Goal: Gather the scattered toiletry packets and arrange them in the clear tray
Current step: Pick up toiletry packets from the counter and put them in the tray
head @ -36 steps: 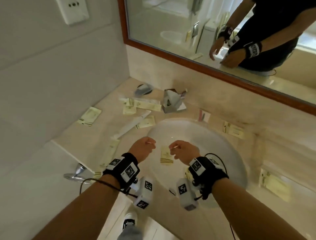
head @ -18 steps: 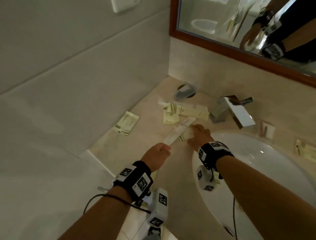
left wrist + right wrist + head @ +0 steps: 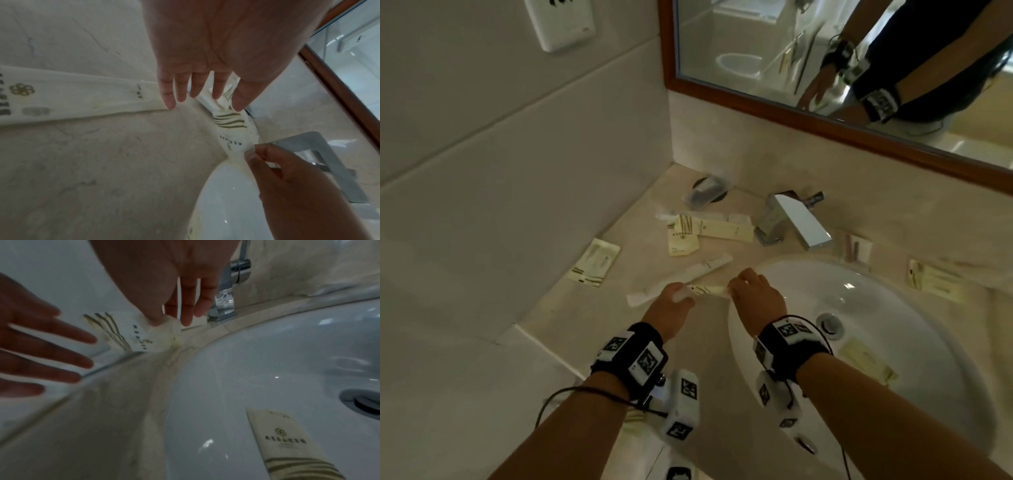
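Note:
A cream packet with olive stripes [image 3: 707,290] [image 3: 229,123] [image 3: 123,331] hangs just above the counter beside the basin rim. My right hand [image 3: 753,293] pinches its right end between thumb and fingers [image 3: 160,319]. My left hand [image 3: 673,303] is at its other end, fingers [image 3: 180,91] straight and spread against it. A long white packet [image 3: 698,272] lies on the counter just behind both hands. More cream packets sit by the left wall [image 3: 595,262], in a pile near the faucet [image 3: 700,229] and in the basin [image 3: 866,359] [image 3: 287,443]. I cannot make out a clear tray.
The white basin [image 3: 914,342] fills the right, with a chrome faucet [image 3: 791,222] behind it. A clear cup [image 3: 705,194] lies at the back corner. More packets [image 3: 935,281] lie right of the basin. Tiled wall at left, mirror above. A long cream packet [image 3: 82,97] lies near my left hand.
The view swung left from the basin to the counter. My right hand reached to the striped packet beside the long white one, pinched it and lifted it towards my left hand.

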